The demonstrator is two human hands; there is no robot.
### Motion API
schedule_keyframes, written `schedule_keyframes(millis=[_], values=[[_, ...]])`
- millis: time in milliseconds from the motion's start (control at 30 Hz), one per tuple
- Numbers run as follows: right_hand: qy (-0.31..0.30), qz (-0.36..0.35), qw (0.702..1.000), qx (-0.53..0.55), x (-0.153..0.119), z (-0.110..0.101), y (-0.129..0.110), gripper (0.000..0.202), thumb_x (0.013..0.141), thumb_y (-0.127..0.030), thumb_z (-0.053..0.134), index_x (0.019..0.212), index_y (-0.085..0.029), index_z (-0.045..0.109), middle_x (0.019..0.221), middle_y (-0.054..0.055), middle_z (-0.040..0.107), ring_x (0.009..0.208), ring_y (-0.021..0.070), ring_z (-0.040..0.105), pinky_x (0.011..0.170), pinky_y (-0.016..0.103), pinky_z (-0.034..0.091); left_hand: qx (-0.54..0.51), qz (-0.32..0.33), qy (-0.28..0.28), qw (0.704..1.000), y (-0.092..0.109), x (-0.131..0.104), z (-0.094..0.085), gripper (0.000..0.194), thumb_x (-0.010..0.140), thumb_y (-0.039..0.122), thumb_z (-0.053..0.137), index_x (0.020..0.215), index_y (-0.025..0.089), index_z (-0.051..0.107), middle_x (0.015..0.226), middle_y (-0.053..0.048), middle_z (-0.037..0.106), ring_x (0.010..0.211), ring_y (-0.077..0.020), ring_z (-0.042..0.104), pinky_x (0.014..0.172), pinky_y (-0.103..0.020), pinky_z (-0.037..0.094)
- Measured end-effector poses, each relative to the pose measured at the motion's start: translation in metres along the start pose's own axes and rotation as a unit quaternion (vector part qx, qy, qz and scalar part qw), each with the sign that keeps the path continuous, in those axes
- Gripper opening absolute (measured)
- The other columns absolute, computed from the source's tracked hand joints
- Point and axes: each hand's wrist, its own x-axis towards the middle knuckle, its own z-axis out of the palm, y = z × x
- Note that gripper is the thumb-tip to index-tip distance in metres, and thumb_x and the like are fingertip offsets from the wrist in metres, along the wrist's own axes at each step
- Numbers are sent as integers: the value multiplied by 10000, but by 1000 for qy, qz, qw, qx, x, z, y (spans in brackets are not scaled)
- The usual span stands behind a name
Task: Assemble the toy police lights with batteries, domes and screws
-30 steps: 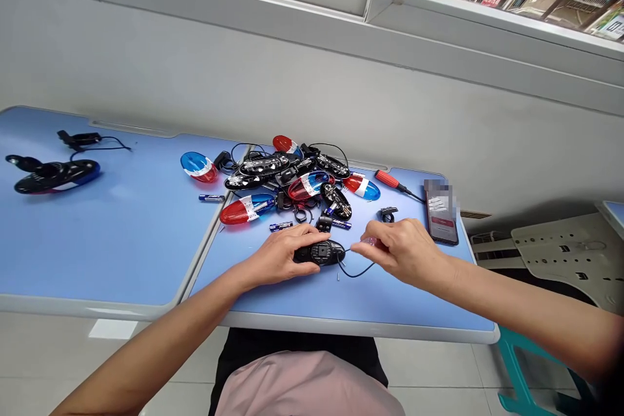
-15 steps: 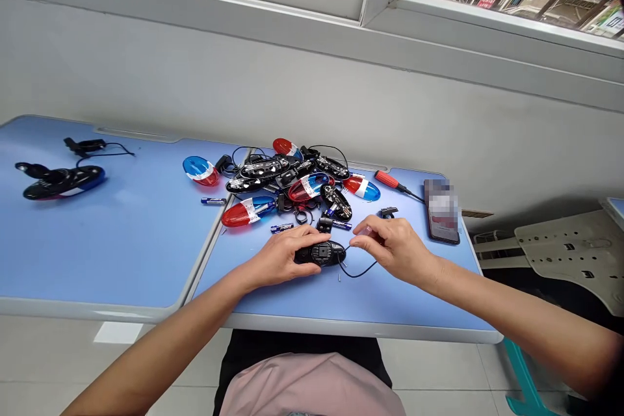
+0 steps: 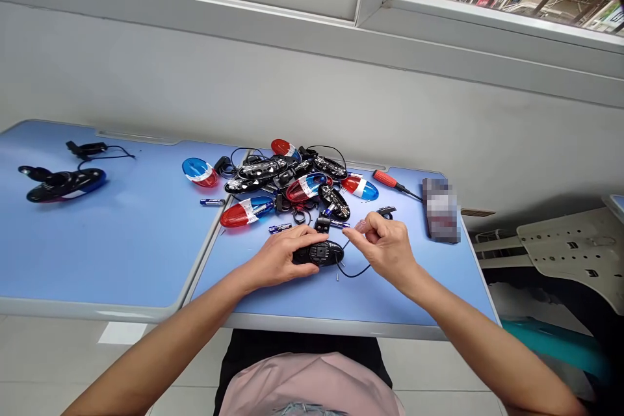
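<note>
My left hand (image 3: 279, 258) is closed around a black oval light housing (image 3: 320, 252), which lies underside up near the table's front, thumb on the near side and fingers over the far side. A thin black cable (image 3: 351, 275) loops from its right end towards my right hand (image 3: 385, 239). That hand hovers right of the housing, thumb and forefinger together in a pinch; what sits in them, if anything, is too small to make out. Loose screws (image 3: 337, 277) lie beside the housing. Just behind it stands a black clamp bracket (image 3: 322, 225).
Behind my hands is a heap of black housings (image 3: 263, 168) and red-and-blue lenses (image 3: 247, 211), with batteries (image 3: 279, 229) around it. A red-handled screwdriver (image 3: 385, 178) and a phone (image 3: 440, 211) lie at right. On the left table sits an assembled light (image 3: 68, 185).
My right hand has shifted slightly left and turned, its pinch now higher above the housing's right end. The left hand keeps its hold. The view has moved slightly.
</note>
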Motion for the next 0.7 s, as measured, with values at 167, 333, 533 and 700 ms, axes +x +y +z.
schedule_keyframes(millis=[167,333,533,700], values=[[40,-43,998,17,2,12,-1,348,912,-429,547,643,-215,493,482,-58,435,455,93,437,508,233,358,12,-17,23,1000,3,-3,5,569,786,237,724,1330,284,568,1234,-52,613,1096,-245,594,961,-351,461],[-51,-163,981,96,5,0,1,183,933,-334,547,920,-169,625,682,-1,631,537,89,527,548,220,404,18,-30,24,999,6,-5,6,539,785,250,742,1298,275,581,1247,-60,615,1126,-263,581,967,-382,459],[-26,-160,982,95,8,6,9,301,908,-392,621,696,-183,585,548,-44,544,470,69,441,487,216,337,22,-30,27,999,6,-3,7,532,787,269,745,1290,271,572,1224,-59,626,1111,-259,588,947,-384,472],[66,-102,986,115,7,6,4,248,897,-321,633,694,-187,583,514,-55,522,435,68,403,454,219,334,30,-45,50,997,7,-6,9,525,782,277,755,1274,270,570,1269,-61,616,1143,-270,589,979,-395,467]])
